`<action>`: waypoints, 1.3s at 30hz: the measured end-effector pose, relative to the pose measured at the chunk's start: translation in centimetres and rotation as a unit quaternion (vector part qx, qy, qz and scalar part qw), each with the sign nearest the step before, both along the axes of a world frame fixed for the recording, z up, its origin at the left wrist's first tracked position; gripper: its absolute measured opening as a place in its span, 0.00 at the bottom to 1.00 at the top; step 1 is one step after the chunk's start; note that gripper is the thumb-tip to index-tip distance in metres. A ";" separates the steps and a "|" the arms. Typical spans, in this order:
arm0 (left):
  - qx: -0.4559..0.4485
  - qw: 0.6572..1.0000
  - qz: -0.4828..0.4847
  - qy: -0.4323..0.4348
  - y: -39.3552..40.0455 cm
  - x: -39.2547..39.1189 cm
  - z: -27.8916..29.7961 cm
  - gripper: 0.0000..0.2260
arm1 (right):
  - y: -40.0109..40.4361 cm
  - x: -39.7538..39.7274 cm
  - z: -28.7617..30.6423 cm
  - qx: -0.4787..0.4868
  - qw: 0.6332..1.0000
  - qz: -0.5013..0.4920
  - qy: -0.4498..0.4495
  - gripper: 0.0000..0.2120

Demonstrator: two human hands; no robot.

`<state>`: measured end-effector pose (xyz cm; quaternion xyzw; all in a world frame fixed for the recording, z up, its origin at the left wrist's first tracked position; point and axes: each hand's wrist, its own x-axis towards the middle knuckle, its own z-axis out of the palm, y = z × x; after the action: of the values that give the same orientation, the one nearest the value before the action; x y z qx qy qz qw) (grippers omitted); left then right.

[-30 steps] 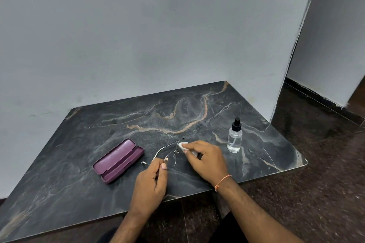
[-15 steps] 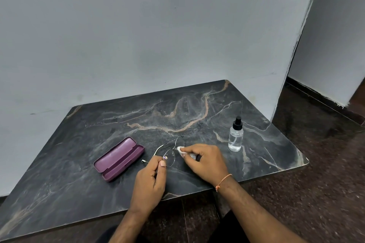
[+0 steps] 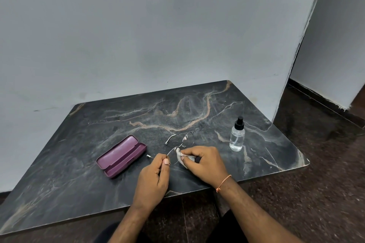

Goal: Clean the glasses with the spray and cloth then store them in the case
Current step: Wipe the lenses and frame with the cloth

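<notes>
The thin wire-framed rimless glasses (image 3: 178, 147) are held just above the dark marbled surface (image 3: 79, 173), temples unfolded toward the left. The left hand (image 3: 155, 177) pinches the near temple, and the right hand (image 3: 205, 162) presses a small pale cloth (image 3: 180, 157) around the near lens. The open purple hard case (image 3: 122, 156) lies just left of the left hand, its long axis running diagonally away to the right, so storing probably falls to that hand; the clear spray bottle with black cap (image 3: 237, 135) stands to the right.

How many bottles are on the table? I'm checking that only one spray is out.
1. The spray bottle stands upright near the right edge of the table, to the right of the right hand. Nothing else on the table looks like a bottle.
</notes>
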<state>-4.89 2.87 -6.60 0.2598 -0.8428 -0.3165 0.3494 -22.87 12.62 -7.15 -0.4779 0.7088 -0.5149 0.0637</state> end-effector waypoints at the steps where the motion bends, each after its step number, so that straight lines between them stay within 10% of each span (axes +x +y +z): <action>1: 0.001 1.000 0.000 -0.001 0.0 0.0 0.0 0.11 | 0.0 0.3 0.1 0.001 1.000 -0.002 -0.002 0.10; 13: 0.003 1.000 0.024 0.009 0.2 0.0 0.2 0.09 | 0.4 2.0 -0.3 -0.094 0.989 -0.102 -0.057 0.08; 39: 0.000 1.000 0.018 -0.002 -0.2 -0.2 -0.4 0.08 | -0.8 3.7 -0.4 -0.122 0.984 -0.022 0.127 0.09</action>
<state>-5.08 2.67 -7.04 0.2755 -0.8386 -0.3095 0.3537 -19.14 11.87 -7.50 -0.5282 0.6532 -0.5339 -0.0966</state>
